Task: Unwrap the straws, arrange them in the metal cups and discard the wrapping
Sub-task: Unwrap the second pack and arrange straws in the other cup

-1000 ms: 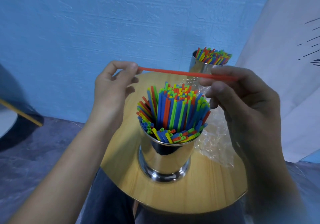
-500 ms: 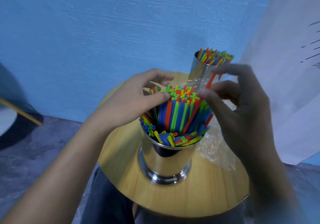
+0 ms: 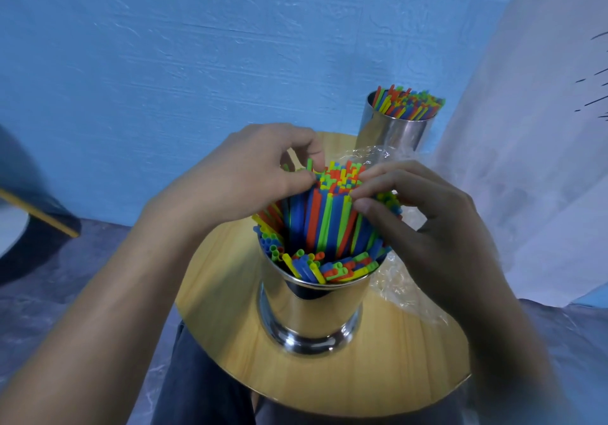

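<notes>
Step in hand: arranging. The unwrapped straws [image 3: 329, 220] are found standing in the near metal cup [image 3: 312, 306], which is set at the middle of the round wooden table [image 3: 230, 336]. A tall bundle is held upright at the centre of the cup, while shorter ends are seen leaning out round the rim.

The left hand [image 3: 243, 178] is closed at the top left of the bundle, with thumb and forefinger curled and a green tip pinched between them. The right hand [image 3: 431, 227] is closed on the top right of the bundle, with fingertips and thumb curled against the straws. The bundle is thus gathered between the two hands.

The far metal cup [image 3: 391, 128] is noted at the back edge of the table, well apart from the hands, with a second batch [image 3: 408, 104] already stood in it.

The clear wrapping [image 3: 404, 289] is observed lying crumpled on the table just to the right of the near cup and behind it. It is not yet discarded.

Assessment: the unwrapping appears done and the filling is judged nearly complete. For the next move, the bundle is to be levelled and released so that it is carried by the cup alone. The film is then to be collected from the table and thrown away. The cup is packed full, so a light touch is advised, lest the leaning straws be pushed over the rim.
</notes>
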`<state>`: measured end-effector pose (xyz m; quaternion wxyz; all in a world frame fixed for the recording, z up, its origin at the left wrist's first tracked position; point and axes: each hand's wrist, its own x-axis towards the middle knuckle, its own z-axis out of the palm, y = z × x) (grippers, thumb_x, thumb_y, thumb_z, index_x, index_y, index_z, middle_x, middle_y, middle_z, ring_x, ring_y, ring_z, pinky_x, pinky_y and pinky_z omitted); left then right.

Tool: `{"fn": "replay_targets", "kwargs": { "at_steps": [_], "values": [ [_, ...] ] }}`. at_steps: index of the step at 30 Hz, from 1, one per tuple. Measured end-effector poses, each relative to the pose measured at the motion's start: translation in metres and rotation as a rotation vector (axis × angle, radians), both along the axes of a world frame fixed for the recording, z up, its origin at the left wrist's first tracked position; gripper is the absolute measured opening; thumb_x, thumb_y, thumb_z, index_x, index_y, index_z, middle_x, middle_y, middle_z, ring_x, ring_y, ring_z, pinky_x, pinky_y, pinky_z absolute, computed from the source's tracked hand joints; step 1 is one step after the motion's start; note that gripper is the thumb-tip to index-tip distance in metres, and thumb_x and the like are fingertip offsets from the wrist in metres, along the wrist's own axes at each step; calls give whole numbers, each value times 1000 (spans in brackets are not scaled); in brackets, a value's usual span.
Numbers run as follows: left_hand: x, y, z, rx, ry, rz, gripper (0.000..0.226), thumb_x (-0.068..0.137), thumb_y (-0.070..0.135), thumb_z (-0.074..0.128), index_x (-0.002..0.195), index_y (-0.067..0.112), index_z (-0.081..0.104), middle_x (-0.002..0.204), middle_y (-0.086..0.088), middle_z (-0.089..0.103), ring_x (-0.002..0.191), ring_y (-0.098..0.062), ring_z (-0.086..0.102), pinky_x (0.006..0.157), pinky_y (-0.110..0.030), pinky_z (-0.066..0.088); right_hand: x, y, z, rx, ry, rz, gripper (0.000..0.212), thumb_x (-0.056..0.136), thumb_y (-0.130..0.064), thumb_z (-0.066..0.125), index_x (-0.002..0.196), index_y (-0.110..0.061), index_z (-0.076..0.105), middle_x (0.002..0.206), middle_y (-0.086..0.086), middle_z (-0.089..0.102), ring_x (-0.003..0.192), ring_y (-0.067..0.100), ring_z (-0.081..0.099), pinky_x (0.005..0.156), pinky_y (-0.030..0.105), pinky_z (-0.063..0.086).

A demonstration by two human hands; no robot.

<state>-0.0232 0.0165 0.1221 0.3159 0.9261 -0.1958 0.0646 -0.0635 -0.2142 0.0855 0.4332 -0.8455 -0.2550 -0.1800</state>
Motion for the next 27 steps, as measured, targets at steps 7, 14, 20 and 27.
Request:
{"fn": "replay_targets", "kwargs": {
  "at_steps": [7,14,20,27],
  "values": [
    [-4,-5,-1,213,-254,27,6,89,35,73,94,38,70,103,14,65,97,-16,57,83,-41,45,0,3,-1,7,-40,-21,5,95,-28,68,97,-27,72,108,-18,66,111,7,61,84,22,51],
    [-8,-4,-4,212,-388,-10,13,88,40,63,88,32,73,108,13,68,98,-23,58,78,-45,47,4,5,-2,50,-44,-14,9,92,-30,69,99,-25,68,107,-13,65,108,10,61,80,17,50],
    [-13,-2,-6,175,-389,-52,17,89,44,58,88,35,71,108,16,65,100,-16,54,81,-34,40,5,4,-4,34,-53,6,16,93,-39,63,99,-25,68,109,-18,63,111,8,60,81,11,48],
    [-17,4,-1,132,-279,-103,5,93,30,70,91,33,68,110,15,63,106,-13,49,89,-30,37,3,4,-5,16,-67,-10,16,94,-39,61,101,-26,68,109,-16,64,111,9,61,82,11,46]
  ]
}}
